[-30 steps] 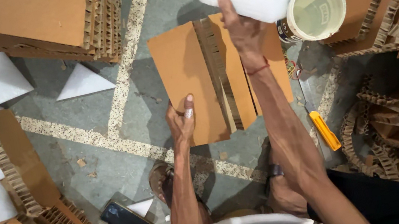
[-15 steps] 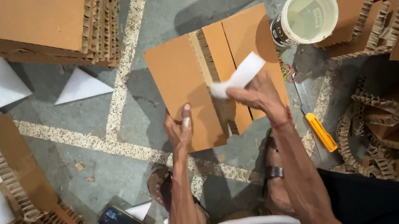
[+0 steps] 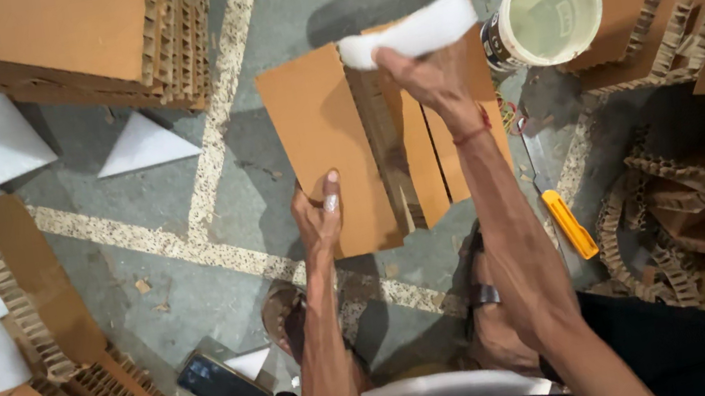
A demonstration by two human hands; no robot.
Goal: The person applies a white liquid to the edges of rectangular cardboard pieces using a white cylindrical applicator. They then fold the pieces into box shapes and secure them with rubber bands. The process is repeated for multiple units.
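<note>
The right hand's (image 3: 423, 76) fingers (image 3: 392, 60) close around a white folded strip (image 3: 412, 33), lifted above the upper edge of the brown cardboard panel (image 3: 325, 137). The left hand (image 3: 320, 217) pinches the panel's lower edge, thumb on top, seemingly to steady it on the floor (image 3: 187, 213). Just right stands an open white tub (image 3: 550, 12); a yellow cutter (image 3: 569, 223) lies near the right forearm.
</note>
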